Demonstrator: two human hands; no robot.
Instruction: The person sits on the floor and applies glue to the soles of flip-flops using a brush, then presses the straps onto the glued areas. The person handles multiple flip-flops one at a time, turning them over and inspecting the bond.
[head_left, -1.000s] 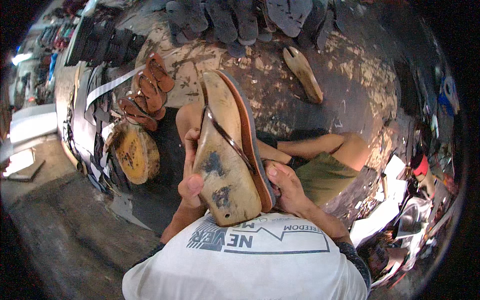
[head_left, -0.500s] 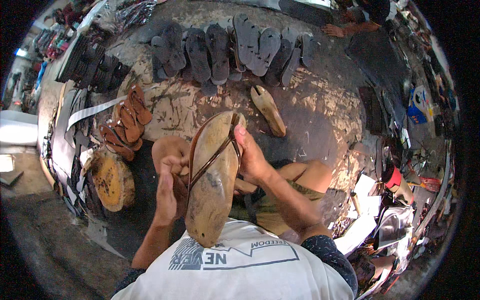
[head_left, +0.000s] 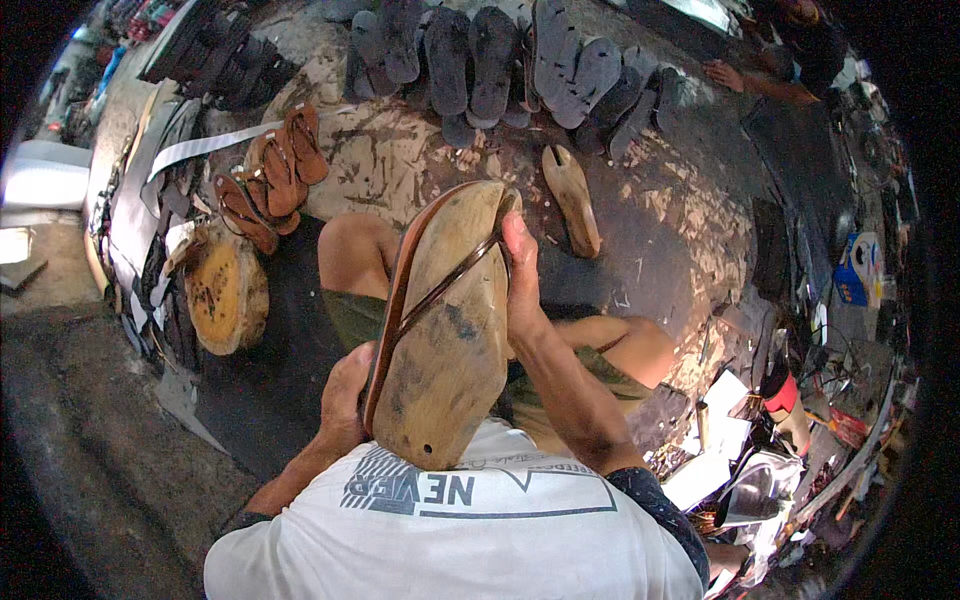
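Observation:
A wooden shoe last (head_left: pixel 455 350), pale and smudged with a small hole near its heel, is held up in front of my chest. A brown flip-flop (head_left: pixel 400 262) is fitted on it, its thin dark strap running across the wood and its sole edge showing along the left. My right hand (head_left: pixel 522 275) grips the toe end, thumb on top by the strap. At the heel's left edge, my left hand (head_left: pixel 346 395) is closed against the sole; its fingers pass behind and are partly hidden. Beyond lies a second wooden last (head_left: pixel 572 200) with a slotted toe.
Dark sandal soles (head_left: pixel 490 70) stand in a row at the far side. Brown sandals (head_left: pixel 283 175) and a round wood block (head_left: pixel 228 290) are on the left. Scraps and papers (head_left: pixel 715 440) clutter the right. Another person's hand (head_left: pixel 724 75) shows far right.
My left hand has come from beside the strap down to the sole's heel edge. The last with the flip-flop has shifted right and slightly up, and the whole view has tilted.

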